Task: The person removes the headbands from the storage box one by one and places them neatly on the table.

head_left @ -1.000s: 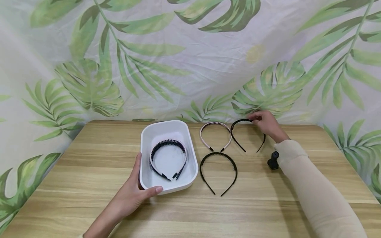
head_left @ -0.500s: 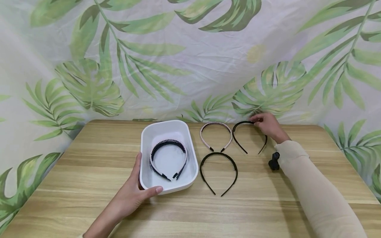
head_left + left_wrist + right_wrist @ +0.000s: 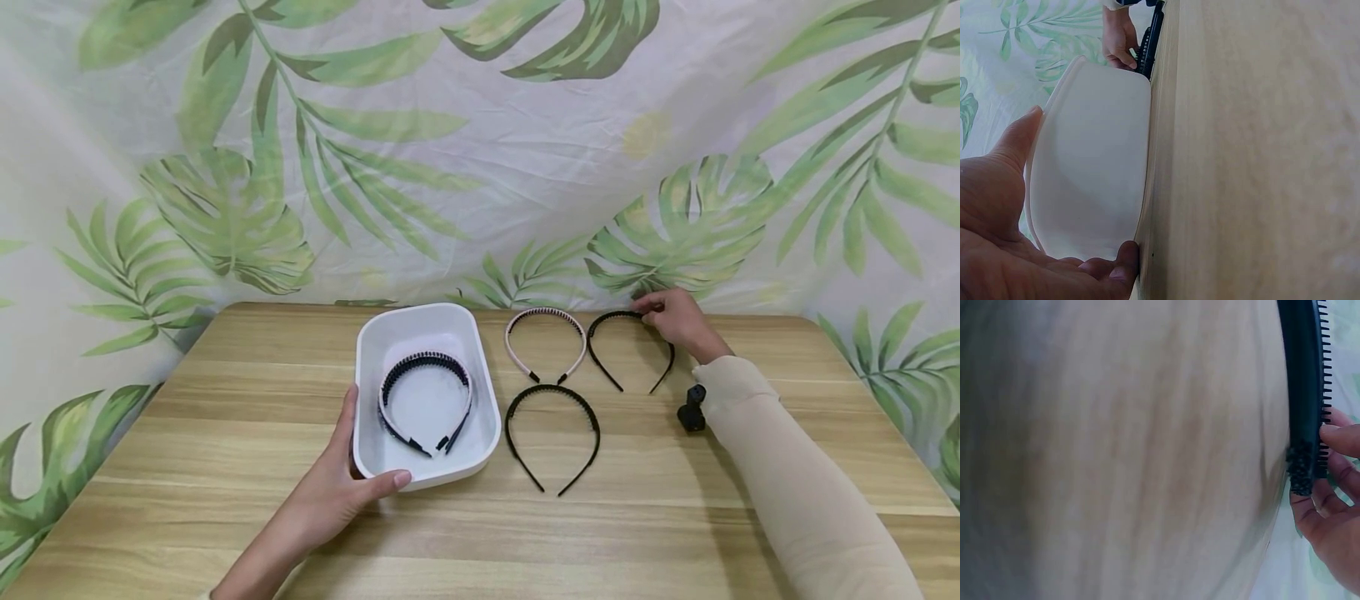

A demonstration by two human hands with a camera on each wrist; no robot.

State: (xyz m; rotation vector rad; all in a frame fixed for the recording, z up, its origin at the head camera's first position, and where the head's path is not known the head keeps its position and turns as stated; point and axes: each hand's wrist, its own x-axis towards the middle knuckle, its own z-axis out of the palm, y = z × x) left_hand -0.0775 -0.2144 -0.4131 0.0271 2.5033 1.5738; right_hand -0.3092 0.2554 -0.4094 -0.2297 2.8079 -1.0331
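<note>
My left hand (image 3: 337, 475) grips the near left corner of a white plastic bin (image 3: 491, 417), thumb over the near rim and fingers along the outer side. Inside the bin lie a pale pink headband (image 3: 468, 396) and black toothed headbands (image 3: 384, 387), overlapping; their exact number is hard to tell. At the back right, my right hand (image 3: 677, 323) pinches the top of a black headband (image 3: 595, 354), its ends pointing towards me. In the right wrist view, thumb and fingers hold this toothed black headband (image 3: 1304, 381) near its rough, textured part.
Between the bin and the right hand, a pale pink headband (image 3: 510, 343) with black teeth lies flat on the wooden table (image 3: 247, 400). Another black headband (image 3: 597, 433) lies just in front of it. Behind the table hangs a leaf-print cloth (image 3: 525, 167).
My right hand and the black headband have slid slightly right and towards me, so a small gap shows beside the pink headband. The left hand and bin have stayed put.
</note>
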